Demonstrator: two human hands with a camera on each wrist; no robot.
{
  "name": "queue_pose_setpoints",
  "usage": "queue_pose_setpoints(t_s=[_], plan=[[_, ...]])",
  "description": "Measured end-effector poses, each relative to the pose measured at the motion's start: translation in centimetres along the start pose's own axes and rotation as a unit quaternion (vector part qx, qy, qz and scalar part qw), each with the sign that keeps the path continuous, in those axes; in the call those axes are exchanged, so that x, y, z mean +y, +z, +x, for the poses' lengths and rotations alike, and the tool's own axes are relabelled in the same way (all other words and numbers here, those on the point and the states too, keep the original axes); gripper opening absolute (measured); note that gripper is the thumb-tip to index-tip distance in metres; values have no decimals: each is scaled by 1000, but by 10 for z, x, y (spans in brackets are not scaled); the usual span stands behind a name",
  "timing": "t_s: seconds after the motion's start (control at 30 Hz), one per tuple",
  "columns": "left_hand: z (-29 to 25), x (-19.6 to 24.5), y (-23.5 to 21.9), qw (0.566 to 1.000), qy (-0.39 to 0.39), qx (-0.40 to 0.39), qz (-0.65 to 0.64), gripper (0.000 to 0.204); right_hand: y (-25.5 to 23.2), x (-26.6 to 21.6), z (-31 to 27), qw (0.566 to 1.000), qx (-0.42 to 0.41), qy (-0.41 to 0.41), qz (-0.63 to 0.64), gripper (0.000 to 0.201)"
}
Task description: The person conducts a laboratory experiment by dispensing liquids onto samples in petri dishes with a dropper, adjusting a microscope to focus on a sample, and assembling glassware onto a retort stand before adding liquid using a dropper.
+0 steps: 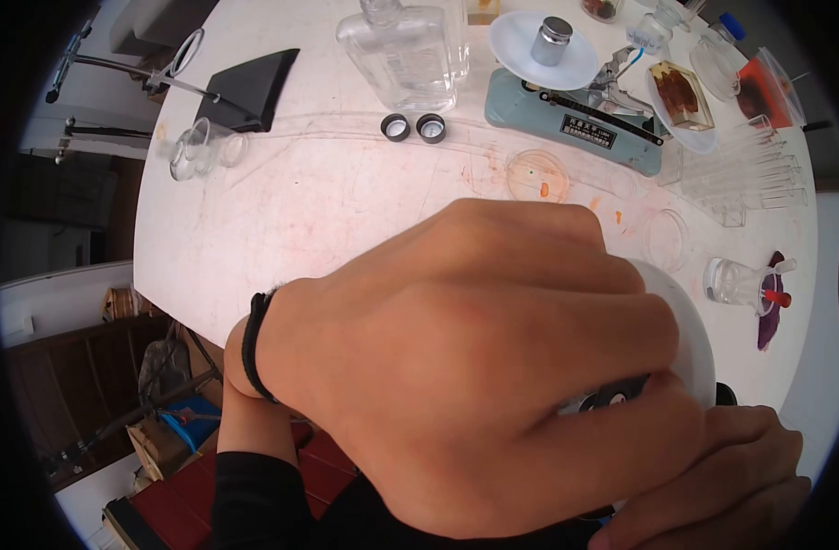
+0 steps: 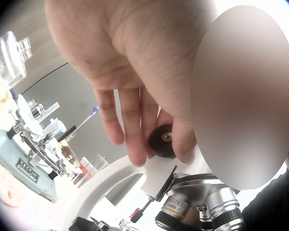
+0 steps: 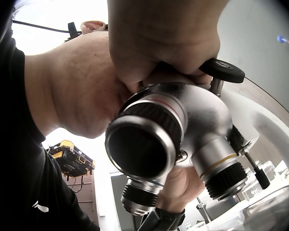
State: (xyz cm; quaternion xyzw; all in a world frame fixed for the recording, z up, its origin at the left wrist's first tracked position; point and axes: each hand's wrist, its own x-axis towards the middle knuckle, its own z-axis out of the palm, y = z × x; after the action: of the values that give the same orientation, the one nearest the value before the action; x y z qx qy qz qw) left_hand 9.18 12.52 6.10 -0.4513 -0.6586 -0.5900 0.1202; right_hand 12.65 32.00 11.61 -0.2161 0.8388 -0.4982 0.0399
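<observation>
A white microscope (image 1: pixel 692 307) stands mostly hidden under my hands in the head view. My left hand (image 1: pixel 474 357) reaches over it, a black band round its wrist. In the left wrist view its thumb and fingertips pinch a round black knob (image 2: pixel 159 146) above the objective lenses (image 2: pixel 175 208). My right hand (image 1: pixel 717 477) lies at the lower right in the head view, fingers bent and partly behind the left. From the right wrist view, it grips the microscope's head just above the shiny nosepiece (image 3: pixel 207 108), close to a black disc-shaped knob (image 3: pixel 224 70).
A teal balance (image 1: pixel 566 128) carries a metal weight (image 1: pixel 552 41) at the back. Two black caps (image 1: pixel 395 127) lie before a clear bottle (image 1: pixel 401 60). Glass tubes in a rack (image 1: pixel 745 174) and a beaker (image 1: pixel 738 280) stand right; small glassware (image 1: pixel 199 151) stands left.
</observation>
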Motion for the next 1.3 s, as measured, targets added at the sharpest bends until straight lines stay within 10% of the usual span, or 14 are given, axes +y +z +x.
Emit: queue_pose_setpoints(t_s=[1.3], plan=[[2, -8, -1, 999, 34, 4, 3, 24, -7, 7, 4, 1000, 1, -15, 9, 16]])
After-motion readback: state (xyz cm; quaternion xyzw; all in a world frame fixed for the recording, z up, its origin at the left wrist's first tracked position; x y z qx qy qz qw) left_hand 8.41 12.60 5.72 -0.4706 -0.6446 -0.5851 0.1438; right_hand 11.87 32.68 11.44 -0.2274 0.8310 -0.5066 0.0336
